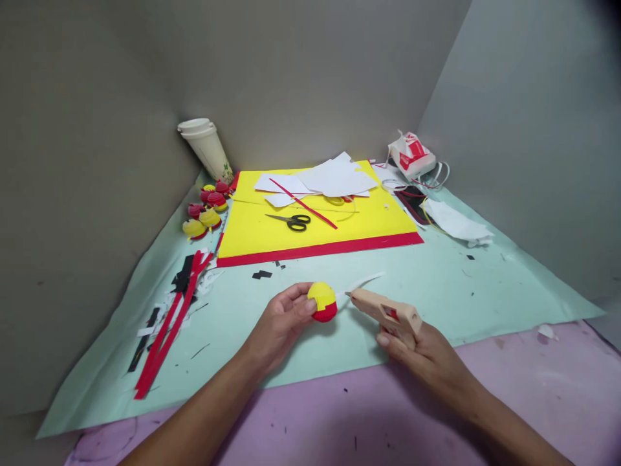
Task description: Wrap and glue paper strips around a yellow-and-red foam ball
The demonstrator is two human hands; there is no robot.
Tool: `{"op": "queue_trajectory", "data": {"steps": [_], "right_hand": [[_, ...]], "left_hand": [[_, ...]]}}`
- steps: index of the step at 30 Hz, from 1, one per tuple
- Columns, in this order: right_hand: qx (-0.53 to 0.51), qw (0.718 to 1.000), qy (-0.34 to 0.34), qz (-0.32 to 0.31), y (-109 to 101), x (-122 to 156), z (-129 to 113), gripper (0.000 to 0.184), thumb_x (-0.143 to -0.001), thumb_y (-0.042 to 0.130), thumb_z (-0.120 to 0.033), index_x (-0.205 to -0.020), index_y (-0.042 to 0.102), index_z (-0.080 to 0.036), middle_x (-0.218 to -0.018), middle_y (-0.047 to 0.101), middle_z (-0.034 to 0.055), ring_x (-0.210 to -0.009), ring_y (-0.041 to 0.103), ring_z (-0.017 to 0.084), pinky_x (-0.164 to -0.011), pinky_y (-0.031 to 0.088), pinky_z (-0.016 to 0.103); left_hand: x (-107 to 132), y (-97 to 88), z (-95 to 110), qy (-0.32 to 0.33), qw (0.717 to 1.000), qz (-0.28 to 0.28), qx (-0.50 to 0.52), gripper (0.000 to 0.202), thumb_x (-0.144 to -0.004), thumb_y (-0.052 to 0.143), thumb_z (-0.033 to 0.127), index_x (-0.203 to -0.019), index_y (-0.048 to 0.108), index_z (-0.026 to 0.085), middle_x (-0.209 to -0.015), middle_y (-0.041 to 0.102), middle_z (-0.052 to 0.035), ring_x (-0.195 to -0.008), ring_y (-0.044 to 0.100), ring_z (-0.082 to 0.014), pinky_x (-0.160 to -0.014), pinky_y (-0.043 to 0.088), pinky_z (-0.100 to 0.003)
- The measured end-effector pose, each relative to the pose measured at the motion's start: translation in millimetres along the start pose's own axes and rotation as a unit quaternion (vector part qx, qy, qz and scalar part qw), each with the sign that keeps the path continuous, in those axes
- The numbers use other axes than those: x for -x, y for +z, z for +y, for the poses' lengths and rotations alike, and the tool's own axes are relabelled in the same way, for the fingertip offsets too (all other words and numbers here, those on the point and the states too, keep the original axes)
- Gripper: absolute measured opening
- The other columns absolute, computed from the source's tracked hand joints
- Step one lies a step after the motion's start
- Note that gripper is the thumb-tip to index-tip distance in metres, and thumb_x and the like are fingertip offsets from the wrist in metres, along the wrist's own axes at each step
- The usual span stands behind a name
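Note:
My left hand [288,318] pinches a small round ball [323,301], yellow on top and red below, between thumb and fingers. A white strip [366,281] stretches out to the right from beside the ball; whether it is attached there I cannot tell. In my right hand [412,346] is a beige glue gun [388,309], gripped by its handle. Its metal tip points left at the strip, a short gap from the ball. Both hands hover over the pale green sheet [349,356].
Black-handled scissors [294,222] and white paper pieces [334,178] lie on a yellow board [247,233]. Several red-and-yellow balls [208,217] sit at left, near a white cup [206,145]. Red strips [167,336] lie front left. A phone [412,204] and tissue pack [411,155] are at right.

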State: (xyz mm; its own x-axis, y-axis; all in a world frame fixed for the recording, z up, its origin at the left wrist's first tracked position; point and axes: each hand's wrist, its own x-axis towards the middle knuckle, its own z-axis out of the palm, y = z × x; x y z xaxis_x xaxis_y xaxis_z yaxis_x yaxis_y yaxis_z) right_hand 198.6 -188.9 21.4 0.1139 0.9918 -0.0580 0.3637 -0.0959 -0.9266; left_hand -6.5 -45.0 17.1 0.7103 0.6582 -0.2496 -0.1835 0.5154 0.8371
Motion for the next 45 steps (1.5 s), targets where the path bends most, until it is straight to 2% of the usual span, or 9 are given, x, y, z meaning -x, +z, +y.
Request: {"op": "queue_trajectory", "data": {"steps": [6, 14, 21, 26, 34, 42, 45], "right_hand": [[0.037, 0.999, 0.007, 0.010, -2.1, -0.3, 1.0, 0.049, -0.095, 0.052, -0.042, -0.143, 0.046, -0.036, -0.146, 0.051, -0.0014, -0.133, 0.047, 0.029, -0.111, 0.039, 0.044], [0.025, 0.999, -0.003, 0.020, -1.1, -0.5, 0.2, 0.048, -0.094, 0.054, -0.040, -0.141, 0.048, -0.036, -0.141, 0.056, 0.0009, -0.131, 0.050, 0.030, -0.108, 0.042, 0.048], [-0.047, 0.999, -0.016, -0.010, 2.9, 1.5, -7.1, 0.048, -0.095, 0.053, -0.039, -0.142, 0.047, -0.034, -0.150, 0.047, 0.0040, -0.138, 0.042, 0.027, -0.114, 0.034, 0.049], [0.009, 1.000, 0.002, 0.015, -0.7, -0.4, 0.7, 0.050, -0.094, 0.053, -0.042, -0.143, 0.046, -0.034, -0.146, 0.051, 0.0043, -0.136, 0.045, 0.029, -0.113, 0.035, 0.051], [-0.036, 0.999, -0.023, -0.020, 3.3, 1.1, -1.7, 0.047, -0.096, 0.053, -0.038, -0.142, 0.044, -0.038, -0.150, 0.046, -0.0008, -0.139, 0.041, 0.023, -0.116, 0.032, 0.045], [0.028, 0.999, 0.005, 0.032, -2.5, 1.5, 1.7, 0.049, -0.094, 0.053, -0.041, -0.142, 0.047, -0.035, -0.148, 0.049, 0.0025, -0.136, 0.044, 0.029, -0.113, 0.035, 0.050], [0.000, 1.000, -0.014, 0.016, -0.1, 2.5, -3.2, 0.049, -0.094, 0.053, -0.040, -0.143, 0.048, -0.035, -0.149, 0.048, 0.0032, -0.138, 0.042, 0.028, -0.113, 0.036, 0.049]], "left_hand": [[0.1, -0.6, -0.3, 0.001, 1.000, -0.002, -0.002, 0.036, -0.082, 0.073, 0.028, -0.116, 0.066, 0.018, -0.110, 0.069, -0.0093, -0.093, 0.064, -0.0189, -0.086, 0.045, -0.030], [-0.6, -1.7, -0.6, 0.003, 1.000, 0.001, 0.001, 0.037, -0.081, 0.074, 0.029, -0.115, 0.067, 0.017, -0.108, 0.069, -0.0097, -0.092, 0.065, -0.0191, -0.085, 0.046, -0.030], [-0.5, -1.0, -1.4, 0.002, 1.000, 0.004, 0.003, 0.036, -0.080, 0.075, 0.028, -0.114, 0.067, 0.017, -0.107, 0.069, -0.0088, -0.091, 0.065, -0.0189, -0.087, 0.046, -0.031], [-0.8, -1.4, -1.9, 0.002, 1.000, 0.008, -0.001, 0.037, -0.080, 0.075, 0.029, -0.114, 0.067, 0.017, -0.108, 0.069, -0.0094, -0.093, 0.065, -0.0198, -0.086, 0.046, -0.031], [-1.0, -0.3, -1.3, 0.000, 1.000, -0.001, -0.001, 0.038, -0.081, 0.074, 0.029, -0.116, 0.066, 0.017, -0.114, 0.068, -0.0104, -0.095, 0.065, -0.0199, -0.088, 0.045, -0.031], [0.7, 2.0, 0.7, 0.001, 1.000, 0.013, -0.006, 0.041, -0.078, 0.077, 0.031, -0.114, 0.067, 0.017, -0.109, 0.070, -0.0111, -0.093, 0.065, -0.0216, -0.085, 0.046, -0.031], [0.5, 1.6, 0.6, -0.001, 1.000, 0.014, -0.004, 0.040, -0.078, 0.077, 0.031, -0.114, 0.067, 0.017, -0.110, 0.070, -0.0112, -0.093, 0.066, -0.0216, -0.086, 0.046, -0.032]]}}
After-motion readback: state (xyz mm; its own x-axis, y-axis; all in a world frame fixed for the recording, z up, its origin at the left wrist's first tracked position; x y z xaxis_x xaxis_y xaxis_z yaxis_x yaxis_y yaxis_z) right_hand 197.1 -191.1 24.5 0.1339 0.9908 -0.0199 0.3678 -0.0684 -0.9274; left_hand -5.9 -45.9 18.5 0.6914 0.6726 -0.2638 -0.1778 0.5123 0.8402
